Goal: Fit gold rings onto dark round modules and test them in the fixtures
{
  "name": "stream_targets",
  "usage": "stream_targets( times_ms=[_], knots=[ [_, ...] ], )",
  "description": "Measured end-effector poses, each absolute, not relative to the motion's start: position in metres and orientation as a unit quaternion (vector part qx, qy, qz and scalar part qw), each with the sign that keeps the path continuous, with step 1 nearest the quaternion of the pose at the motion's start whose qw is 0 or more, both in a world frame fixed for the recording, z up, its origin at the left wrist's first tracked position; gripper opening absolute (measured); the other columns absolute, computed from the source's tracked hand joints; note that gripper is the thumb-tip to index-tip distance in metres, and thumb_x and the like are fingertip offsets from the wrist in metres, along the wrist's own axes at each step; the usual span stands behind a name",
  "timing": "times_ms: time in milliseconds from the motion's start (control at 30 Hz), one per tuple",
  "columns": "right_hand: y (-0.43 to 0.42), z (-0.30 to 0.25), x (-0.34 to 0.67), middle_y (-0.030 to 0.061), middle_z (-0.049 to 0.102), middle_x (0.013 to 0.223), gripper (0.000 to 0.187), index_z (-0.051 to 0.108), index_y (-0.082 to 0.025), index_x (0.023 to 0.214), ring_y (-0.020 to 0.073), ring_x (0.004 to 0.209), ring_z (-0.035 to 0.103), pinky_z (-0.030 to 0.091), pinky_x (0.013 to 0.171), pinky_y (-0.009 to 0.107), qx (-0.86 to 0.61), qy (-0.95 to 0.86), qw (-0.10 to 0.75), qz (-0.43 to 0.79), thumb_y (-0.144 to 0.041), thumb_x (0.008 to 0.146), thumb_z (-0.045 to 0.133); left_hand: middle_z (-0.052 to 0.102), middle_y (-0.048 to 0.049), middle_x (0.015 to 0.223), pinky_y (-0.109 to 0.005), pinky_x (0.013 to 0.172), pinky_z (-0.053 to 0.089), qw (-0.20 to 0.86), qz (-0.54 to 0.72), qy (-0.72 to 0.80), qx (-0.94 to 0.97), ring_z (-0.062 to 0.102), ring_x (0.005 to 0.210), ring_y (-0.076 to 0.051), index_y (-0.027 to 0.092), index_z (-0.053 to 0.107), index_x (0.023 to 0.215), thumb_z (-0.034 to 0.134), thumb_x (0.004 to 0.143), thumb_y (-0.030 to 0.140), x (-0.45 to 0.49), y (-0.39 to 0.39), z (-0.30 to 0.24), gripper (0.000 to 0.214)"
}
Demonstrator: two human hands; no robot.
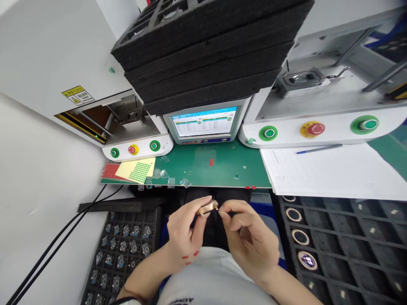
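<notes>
My left hand (186,228) pinches a small gold-coloured watch case (208,208) between thumb and fingers, just past the front edge of the green bench. My right hand (251,237) is closed in a pinch at the right end of the case; whatever its fingertips hold is too small to make out. Several red bits of tape stick to my left wrist. On the right, a black foam tray (349,254) carries round gold-rimmed watches, one with a lit face (307,260). A second foam tray (124,245) on the left is filled with small parts in clear film.
Stacked black foam trays (206,55) rise above a screen (205,123). Machines with green and red buttons (316,128) flank it. Paper sheets (330,169) with a pen (319,149) lie right; a green-dot sticker sheet (135,169) lies left. Black cables (60,237) hang at the left.
</notes>
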State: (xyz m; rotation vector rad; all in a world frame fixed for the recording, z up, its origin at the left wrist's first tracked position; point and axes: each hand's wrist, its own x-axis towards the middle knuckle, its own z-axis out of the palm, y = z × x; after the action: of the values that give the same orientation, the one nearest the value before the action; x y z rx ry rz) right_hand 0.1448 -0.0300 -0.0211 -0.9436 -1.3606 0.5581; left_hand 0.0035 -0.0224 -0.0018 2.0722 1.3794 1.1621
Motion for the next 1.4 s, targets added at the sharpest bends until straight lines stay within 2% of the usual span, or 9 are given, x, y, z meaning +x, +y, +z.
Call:
stream_targets(
  times_ms=[167, 367, 633, 833, 933, 1067, 1133, 1267, 1400],
  knots=[
    [-0.039, -0.019, 0.139, 0.0014, 0.058, 0.076, 0.029, 0.041, -0.023, 0.079, 0.0120, 0.068, 0.060, 0.050, 0.057, 0.023, -0.372, -0.604, 0.616, 0.343, 0.004, 0.084, 0.049, 0.076, -0.0051, 0.102, -0.026, 0.086, 0.059, 0.106, 0.521, 0.613, 0.584, 0.074, 0.088, -0.017, 0.017, 0.067, 0.111, 0.058, 0.092, 0.020, -0.016, -0.010, -0.014, 0.021],
    [-0.042, -0.018, 0.132, 0.0011, 0.062, 0.083, 0.022, 0.048, -0.024, 0.088, 0.0119, 0.075, 0.062, 0.054, 0.066, 0.023, -0.305, -0.579, 0.569, 0.498, -0.004, 0.085, 0.058, 0.075, -0.0048, 0.105, -0.023, 0.087, 0.057, 0.116, 0.436, 0.560, 0.695, 0.073, 0.093, -0.016, 0.018, 0.066, 0.114, 0.054, 0.092, 0.012, -0.012, -0.012, -0.009, 0.026],
    [-0.031, -0.021, 0.122, -0.0030, 0.062, 0.071, 0.020, 0.051, -0.021, 0.076, 0.0089, 0.066, 0.064, 0.055, 0.063, 0.019, -0.326, -0.456, 0.518, 0.646, -0.011, 0.077, 0.069, 0.076, -0.0048, 0.106, -0.019, 0.086, 0.056, 0.119, 0.401, 0.524, 0.742, 0.073, 0.093, -0.015, 0.018, 0.064, 0.118, 0.054, 0.091, 0.012, -0.010, -0.018, -0.006, 0.029],
    [-0.021, -0.035, 0.118, -0.0040, 0.062, 0.070, 0.046, 0.047, -0.020, 0.076, 0.0081, 0.062, 0.062, 0.055, 0.064, 0.021, -0.332, -0.327, 0.422, 0.778, -0.030, 0.059, 0.088, 0.077, -0.0062, 0.101, -0.017, 0.086, 0.056, 0.093, 0.401, 0.520, 0.749, 0.074, 0.090, -0.014, 0.016, 0.066, 0.111, 0.053, 0.091, 0.011, -0.013, -0.018, -0.007, 0.024],
    [-0.019, -0.051, 0.110, -0.0037, 0.060, 0.076, 0.055, 0.046, -0.022, 0.085, 0.0092, 0.063, 0.061, 0.055, 0.060, 0.023, -0.333, -0.377, 0.418, 0.756, -0.042, 0.057, 0.088, 0.077, -0.0056, 0.100, -0.017, 0.083, 0.057, 0.130, 0.414, 0.519, 0.737, 0.074, 0.089, -0.015, 0.017, 0.068, 0.109, 0.055, 0.091, 0.013, -0.016, -0.017, -0.014, 0.023],
    [-0.008, -0.089, 0.101, -0.0021, 0.059, 0.072, 0.049, 0.049, -0.022, 0.095, 0.0120, 0.058, 0.061, 0.056, 0.054, 0.027, -0.364, -0.547, 0.432, 0.618, -0.064, 0.076, 0.065, 0.076, -0.0051, 0.098, -0.021, 0.080, 0.059, 0.229, 0.483, 0.561, 0.632, 0.074, 0.085, -0.017, 0.018, 0.069, 0.103, 0.059, 0.089, 0.019, -0.030, -0.011, -0.026, 0.017],
    [0.005, -0.114, 0.099, 0.0009, 0.061, 0.072, 0.041, 0.052, -0.020, 0.096, 0.0149, 0.062, 0.063, 0.057, 0.058, 0.031, -0.407, -0.581, 0.438, 0.551, -0.059, 0.085, 0.058, 0.076, -0.0048, 0.095, -0.022, 0.077, 0.060, 0.271, 0.547, 0.587, 0.531, 0.075, 0.079, -0.017, 0.017, 0.069, 0.101, 0.062, 0.089, 0.024, -0.043, -0.006, -0.031, 0.016],
    [0.032, -0.161, 0.093, 0.0143, 0.067, 0.098, 0.026, 0.060, -0.016, 0.094, 0.0274, 0.099, 0.065, 0.052, 0.091, 0.051, -0.465, -0.638, 0.437, 0.431, -0.042, 0.092, 0.054, 0.075, -0.0044, 0.090, -0.025, 0.077, 0.062, 0.309, 0.618, 0.608, 0.391, 0.074, 0.073, -0.016, 0.014, 0.068, 0.097, 0.072, 0.081, 0.035, -0.071, -0.001, -0.039, 0.027],
    [0.048, -0.187, 0.077, 0.0109, 0.066, 0.115, 0.024, 0.065, -0.016, 0.105, 0.0257, 0.112, 0.060, 0.045, 0.101, 0.053, -0.435, -0.712, 0.409, 0.369, -0.035, 0.091, 0.059, 0.076, -0.0068, 0.089, -0.028, 0.074, 0.063, 0.402, 0.602, 0.599, 0.343, 0.074, 0.074, -0.018, 0.012, 0.068, 0.096, 0.078, 0.074, 0.040, -0.086, -0.005, -0.048, 0.037]
  ],
)
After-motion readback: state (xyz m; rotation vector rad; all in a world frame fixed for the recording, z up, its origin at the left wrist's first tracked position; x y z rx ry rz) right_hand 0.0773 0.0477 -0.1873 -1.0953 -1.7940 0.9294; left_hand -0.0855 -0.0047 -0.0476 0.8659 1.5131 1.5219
